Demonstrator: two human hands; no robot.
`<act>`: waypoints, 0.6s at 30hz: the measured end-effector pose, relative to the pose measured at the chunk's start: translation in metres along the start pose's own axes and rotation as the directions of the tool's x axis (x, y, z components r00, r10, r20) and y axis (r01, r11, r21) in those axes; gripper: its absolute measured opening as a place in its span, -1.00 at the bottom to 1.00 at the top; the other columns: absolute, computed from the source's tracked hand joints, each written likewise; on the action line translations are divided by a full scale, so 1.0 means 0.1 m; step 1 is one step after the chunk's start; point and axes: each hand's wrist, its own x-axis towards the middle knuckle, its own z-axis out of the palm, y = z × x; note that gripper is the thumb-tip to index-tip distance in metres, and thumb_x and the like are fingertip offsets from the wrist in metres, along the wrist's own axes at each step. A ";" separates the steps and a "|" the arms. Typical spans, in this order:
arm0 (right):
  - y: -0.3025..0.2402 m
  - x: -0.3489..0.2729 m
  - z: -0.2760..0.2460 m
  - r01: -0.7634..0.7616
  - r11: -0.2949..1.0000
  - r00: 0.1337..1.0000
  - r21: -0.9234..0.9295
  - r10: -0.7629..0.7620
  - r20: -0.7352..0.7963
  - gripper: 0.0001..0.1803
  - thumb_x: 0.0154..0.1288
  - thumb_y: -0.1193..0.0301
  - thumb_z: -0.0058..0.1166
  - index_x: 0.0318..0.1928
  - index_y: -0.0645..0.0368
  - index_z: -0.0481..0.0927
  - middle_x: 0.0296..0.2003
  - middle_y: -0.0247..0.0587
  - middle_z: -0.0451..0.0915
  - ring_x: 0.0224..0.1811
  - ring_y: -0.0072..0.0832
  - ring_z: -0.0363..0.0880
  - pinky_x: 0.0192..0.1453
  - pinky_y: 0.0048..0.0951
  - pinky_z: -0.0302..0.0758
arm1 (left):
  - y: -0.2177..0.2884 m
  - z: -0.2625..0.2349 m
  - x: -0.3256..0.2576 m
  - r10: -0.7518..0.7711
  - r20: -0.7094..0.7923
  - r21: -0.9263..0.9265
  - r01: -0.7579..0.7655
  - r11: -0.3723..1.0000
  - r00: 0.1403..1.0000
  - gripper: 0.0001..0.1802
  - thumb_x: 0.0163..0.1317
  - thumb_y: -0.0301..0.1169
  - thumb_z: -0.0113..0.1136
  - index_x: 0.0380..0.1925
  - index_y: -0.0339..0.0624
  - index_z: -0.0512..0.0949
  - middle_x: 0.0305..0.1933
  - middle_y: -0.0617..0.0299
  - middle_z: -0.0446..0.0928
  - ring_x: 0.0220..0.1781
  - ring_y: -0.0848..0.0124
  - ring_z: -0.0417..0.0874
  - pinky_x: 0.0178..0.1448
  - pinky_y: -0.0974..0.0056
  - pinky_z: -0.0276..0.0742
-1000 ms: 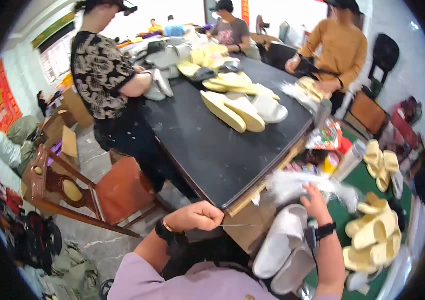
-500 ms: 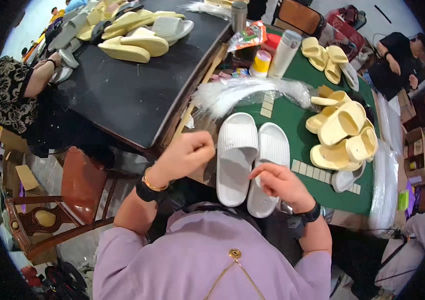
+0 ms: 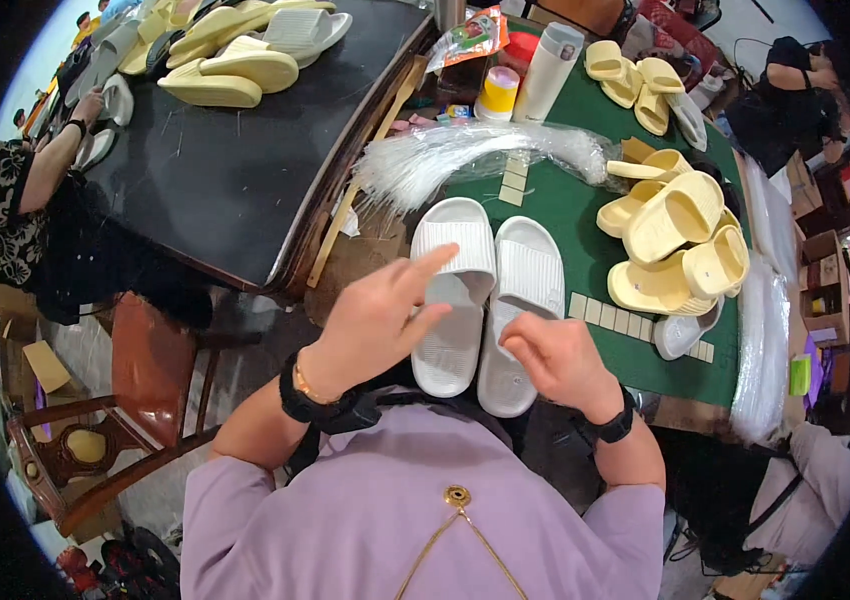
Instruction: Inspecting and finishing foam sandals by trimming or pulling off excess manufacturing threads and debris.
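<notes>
Yellow slippers [image 3: 680, 235] heap beside a white tumbler [image 3: 553, 70].

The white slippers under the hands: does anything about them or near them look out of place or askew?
The white slippers lie side by side, soles up, undamaged. The left hand and right hand rest over them. The yellow slippers beside them sit in a loose, tilted heap on the green table.

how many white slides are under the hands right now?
2. Left white slide lies under the left hand; right white slide lies beside it, the right hand over its near end. More whitish ones farther off may be hidden.
</notes>
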 end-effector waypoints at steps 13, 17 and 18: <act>0.08 -0.06 0.06 0.143 0.987 0.974 -0.075 -0.127 0.188 -0.90 0.20 0.40 0.14 -0.31 0.12 0.53 -0.52 -0.17 0.55 -0.45 -0.16 0.57 -0.40 -0.18 0.47 | -0.13 0.10 0.01 -0.229 0.226 -0.322 0.295 0.900 0.947 -0.73 0.22 -0.44 0.27 -0.08 -0.24 0.55 -0.46 0.15 0.49 -0.43 0.31 0.58 -0.33 0.29 0.48; 0.12 -0.03 0.06 0.171 0.981 0.978 -0.097 -0.156 0.140 -0.90 0.16 0.44 0.16 -0.32 0.12 0.52 -0.50 -0.20 0.55 -0.41 -0.19 0.57 -0.39 -0.20 0.46 | -0.25 0.23 -0.04 -0.038 0.251 -0.204 0.091 0.975 0.967 -0.74 0.25 -0.32 0.25 -0.12 -0.19 0.55 -0.39 0.06 0.56 -0.38 0.17 0.63 -0.29 0.19 0.54; 0.16 -0.03 0.05 0.168 0.981 0.978 -0.095 -0.154 0.140 -0.90 0.16 0.44 0.16 -0.32 0.12 0.52 -0.50 -0.20 0.55 -0.41 -0.19 0.57 -0.39 -0.20 0.46 | -0.29 0.26 -0.06 -0.001 0.249 -0.194 0.051 0.980 0.968 -0.77 0.23 -0.38 0.25 -0.14 -0.22 0.56 -0.42 0.08 0.54 -0.40 0.18 0.61 -0.30 0.20 0.51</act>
